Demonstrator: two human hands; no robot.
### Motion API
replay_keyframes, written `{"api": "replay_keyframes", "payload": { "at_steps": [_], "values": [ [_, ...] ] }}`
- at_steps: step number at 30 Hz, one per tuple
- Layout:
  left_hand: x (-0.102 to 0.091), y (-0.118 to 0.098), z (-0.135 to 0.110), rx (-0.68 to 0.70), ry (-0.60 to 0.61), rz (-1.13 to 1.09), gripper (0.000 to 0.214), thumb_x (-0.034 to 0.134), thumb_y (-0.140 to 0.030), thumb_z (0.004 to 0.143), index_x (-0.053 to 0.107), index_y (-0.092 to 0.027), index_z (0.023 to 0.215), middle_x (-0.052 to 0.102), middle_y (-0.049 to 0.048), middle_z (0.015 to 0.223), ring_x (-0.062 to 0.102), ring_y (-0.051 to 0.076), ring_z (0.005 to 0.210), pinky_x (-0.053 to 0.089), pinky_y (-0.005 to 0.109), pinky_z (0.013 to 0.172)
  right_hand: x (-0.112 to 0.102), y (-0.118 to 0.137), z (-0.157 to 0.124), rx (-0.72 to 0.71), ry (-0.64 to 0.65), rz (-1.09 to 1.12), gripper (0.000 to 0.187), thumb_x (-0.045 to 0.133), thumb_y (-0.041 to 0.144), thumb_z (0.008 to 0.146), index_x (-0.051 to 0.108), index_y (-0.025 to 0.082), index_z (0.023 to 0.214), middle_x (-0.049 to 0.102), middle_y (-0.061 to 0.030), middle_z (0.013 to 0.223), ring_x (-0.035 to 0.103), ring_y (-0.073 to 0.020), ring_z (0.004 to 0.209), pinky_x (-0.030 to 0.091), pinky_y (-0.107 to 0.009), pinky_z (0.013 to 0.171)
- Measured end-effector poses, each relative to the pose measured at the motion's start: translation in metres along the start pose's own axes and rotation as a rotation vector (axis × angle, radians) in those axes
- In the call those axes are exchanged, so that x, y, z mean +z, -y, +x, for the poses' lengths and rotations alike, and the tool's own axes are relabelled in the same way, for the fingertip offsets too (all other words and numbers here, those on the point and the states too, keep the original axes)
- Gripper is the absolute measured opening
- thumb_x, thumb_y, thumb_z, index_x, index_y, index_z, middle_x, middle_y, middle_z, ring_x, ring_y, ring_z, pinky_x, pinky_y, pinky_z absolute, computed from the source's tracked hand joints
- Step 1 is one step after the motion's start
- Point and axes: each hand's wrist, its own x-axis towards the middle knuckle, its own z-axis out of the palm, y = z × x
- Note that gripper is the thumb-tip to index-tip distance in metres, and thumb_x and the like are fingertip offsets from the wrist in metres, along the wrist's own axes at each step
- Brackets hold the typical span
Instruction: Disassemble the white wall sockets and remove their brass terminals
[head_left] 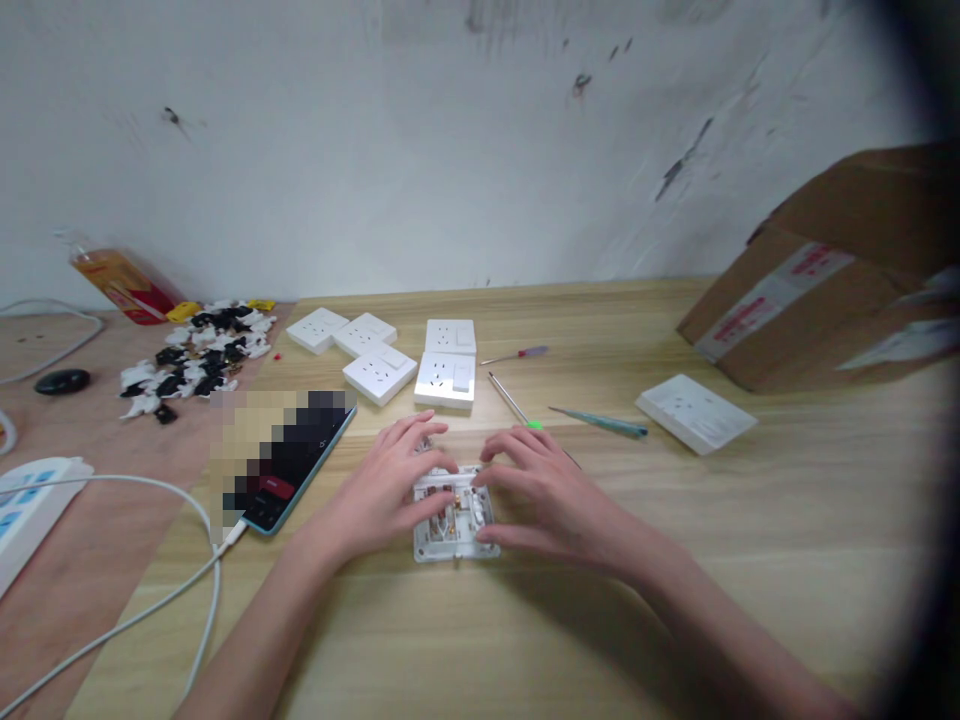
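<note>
Between my hands an opened white wall socket lies back up on the wooden table, its brass contacts and inner parts bared. My left hand is at its left side, fingers curled over it and thumb on the inner parts. From the right, my right hand curls around the right side, thumb at the near right and fingertips at the far edge. A small part beyond the socket is partly covered by my left fingers. Just past my right hand lies a screwdriver with a green end.
Several finished-looking sockets lie behind, another socket at right. Two more tools, a purple-handled screwdriver and a teal one, lie near. Left are a phone on a cable, loose black-and-white parts and a power strip; right, a cardboard box.
</note>
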Motion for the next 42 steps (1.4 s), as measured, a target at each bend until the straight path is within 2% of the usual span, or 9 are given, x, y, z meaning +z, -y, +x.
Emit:
{"api": "replay_keyframes", "payload": {
  "at_steps": [6, 11, 23, 42],
  "values": [
    [0.0016, 0.0024, -0.0022, -0.037, 0.025, 0.031, 0.011, 0.059, -0.033, 0.090, 0.064, -0.026, 0.096, 0.046, 0.0047, 0.139, 0.027, 0.026, 0.141, 0.030, 0.053, 0.111, -0.0001, -0.0001, -0.0005, -0.019, 0.007, 0.023, 0.035, 0.068, 0.048, 0.078, 0.065, 0.024, 0.103, 0.059, -0.0064, 0.107, 0.051, -0.0244, 0.105, 0.035, -0.046, 0.097],
    [0.0018, 0.0010, -0.0012, -0.032, 0.018, 0.037, 0.011, 0.059, -0.034, 0.090, 0.065, -0.027, 0.094, 0.047, 0.0037, 0.138, 0.028, 0.026, 0.140, 0.030, 0.052, 0.111, 0.0001, 0.0012, -0.0003, -0.026, -0.001, 0.027, 0.034, 0.067, 0.045, 0.080, 0.063, 0.025, 0.107, 0.059, -0.0056, 0.107, 0.051, -0.0236, 0.105, 0.033, -0.047, 0.098],
    [0.0004, -0.0014, -0.0019, -0.037, 0.037, 0.028, 0.012, 0.059, -0.034, 0.090, 0.068, -0.027, 0.093, 0.048, 0.0044, 0.138, 0.028, 0.026, 0.140, 0.029, 0.051, 0.112, 0.0001, 0.0018, 0.0010, -0.075, -0.093, 0.021, 0.029, 0.070, 0.041, 0.078, 0.066, 0.024, 0.102, 0.062, -0.0051, 0.100, 0.054, -0.0220, 0.099, 0.038, -0.041, 0.093],
    [0.0009, -0.0023, -0.0015, -0.006, 0.002, 0.038, 0.010, 0.060, -0.032, 0.089, 0.067, -0.024, 0.090, 0.049, 0.0054, 0.137, 0.029, 0.028, 0.139, 0.027, 0.054, 0.113, 0.0027, 0.0012, 0.0013, -0.070, -0.056, 0.004, 0.031, 0.070, 0.043, 0.077, 0.067, 0.022, 0.100, 0.063, -0.0072, 0.102, 0.054, -0.0239, 0.101, 0.039, -0.043, 0.094]
  ]
}}
